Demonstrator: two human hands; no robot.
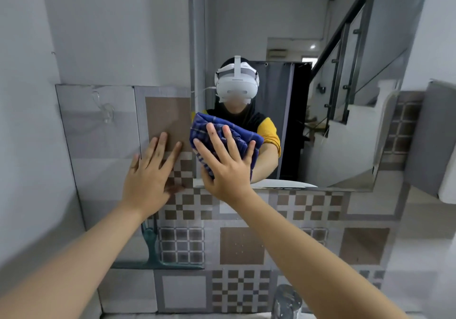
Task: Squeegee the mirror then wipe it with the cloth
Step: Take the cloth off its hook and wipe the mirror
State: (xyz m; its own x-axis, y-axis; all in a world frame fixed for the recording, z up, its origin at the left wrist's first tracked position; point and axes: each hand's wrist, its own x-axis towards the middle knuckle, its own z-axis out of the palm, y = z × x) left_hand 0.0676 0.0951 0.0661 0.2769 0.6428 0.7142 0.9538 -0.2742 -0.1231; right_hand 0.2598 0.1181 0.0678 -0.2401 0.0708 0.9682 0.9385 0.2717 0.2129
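Tiled wall (241, 244), mirror (320, 96) — right hand (227, 168) pressing cloth (237, 133)

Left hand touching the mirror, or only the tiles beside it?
Apart from the mirror. The head view shows the left hand flat on the tiled wall, left of the mirror edge; tiles show between them.

— What is pressed against the mirror (320, 96)?
— A blue plaid cloth (237, 133) is held flat to the glass under the right hand (225, 168), fingers spread.
— And the left hand (150, 173)?
— It is laid open on the tiled wall (246, 244) just beside the mirror's edge.
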